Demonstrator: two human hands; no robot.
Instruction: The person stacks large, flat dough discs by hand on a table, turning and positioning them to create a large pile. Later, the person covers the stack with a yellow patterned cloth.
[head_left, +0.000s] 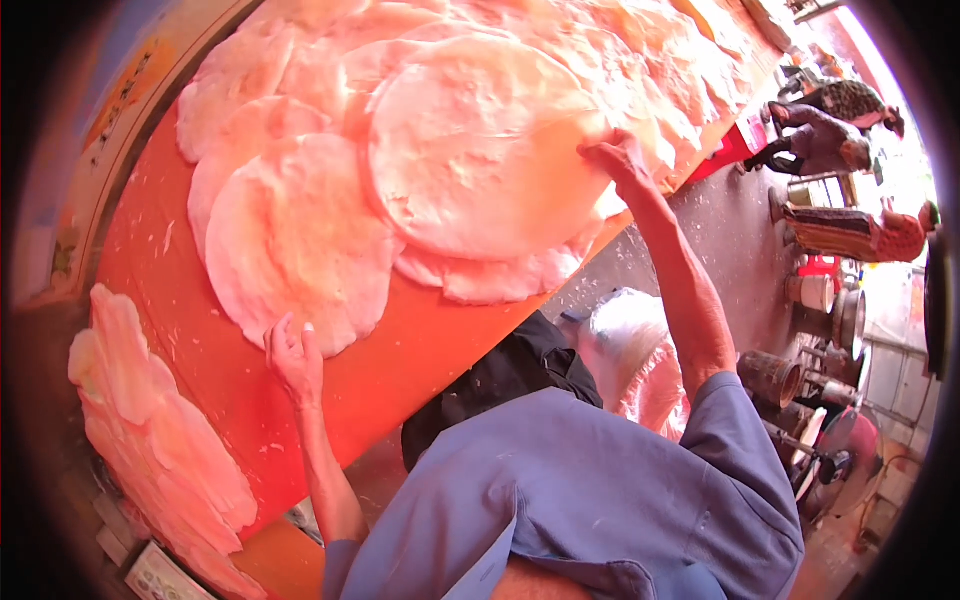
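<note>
A large, pale round dough sheet [470,150] lies on a heap of similar thin sheets on an orange table [400,360]. My right hand [622,165] pinches its right edge, which is lifted and stretched toward the fingers. Lower left, another dough sheet [300,240] rests partly under its neighbours. By the near edge of that one is my left hand [297,365], palm turned up and fingers apart, holding nothing. Its fingertips overlap the sheet's rim; whether they touch it I cannot tell.
More dough sheets [150,430] are piled at the table's left end. A white plastic bag [630,340] and a black cloth [515,365] are beside the table's near edge. At right, several people [825,135] stand near metal pots [770,378].
</note>
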